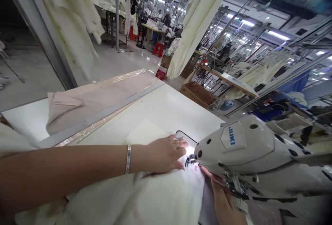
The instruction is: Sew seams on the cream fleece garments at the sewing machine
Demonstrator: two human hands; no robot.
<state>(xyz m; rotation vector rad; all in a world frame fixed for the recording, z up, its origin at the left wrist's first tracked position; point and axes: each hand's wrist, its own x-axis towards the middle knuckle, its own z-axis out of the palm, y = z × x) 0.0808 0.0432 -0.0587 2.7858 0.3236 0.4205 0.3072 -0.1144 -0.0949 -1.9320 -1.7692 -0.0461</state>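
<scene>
My left hand (166, 154) lies flat with its fingers stretched out on cream fabric (160, 197), fingertips just left of the needle area (190, 159) of a white Juki sewing machine (249, 149). A silver bracelet sits on that wrist. Below the machine head my right hand (224, 200) rests on the fabric's right edge; its fingers are mostly hidden by the machine.
A white table (160, 111) stretches ahead, with pink cloth (83, 102) and a grey strip (103, 114) at its far left. Cream garments hang above. Cardboard boxes (198, 93), red stools and other workstations with people stand beyond the table edge.
</scene>
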